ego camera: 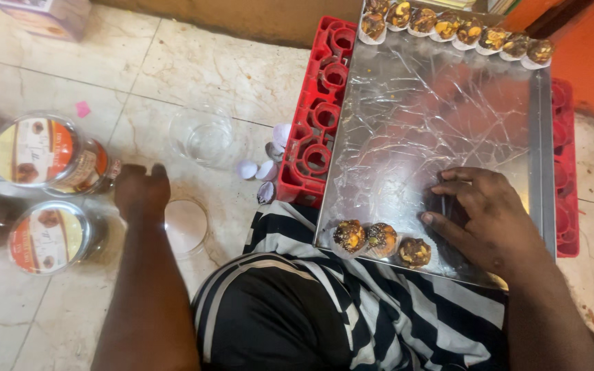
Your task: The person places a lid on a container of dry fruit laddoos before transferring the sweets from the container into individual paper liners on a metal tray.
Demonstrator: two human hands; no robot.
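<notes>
My right hand (481, 213) rests on a shiny metal tray (441, 117), its fingers curled over a dark sweet that is mostly hidden. Three nut-topped sweets in paper cups (381, 241) sit at the tray's near edge, just left of that hand. A row of several more sweets (455, 29) lines the far edge. My left hand (141, 192) hangs over the floor with fingers bent, holding nothing visible, beside a clear round lid (187, 225). An empty clear plastic jar (202, 135) stands just beyond it.
The tray lies on a red plastic crate (314, 117). Several lidded jars with orange labels (39, 192) crowd the floor at left. Small white paper cups (264, 165) lie by the crate. A box (42, 15) sits far left. My striped clothing fills the foreground.
</notes>
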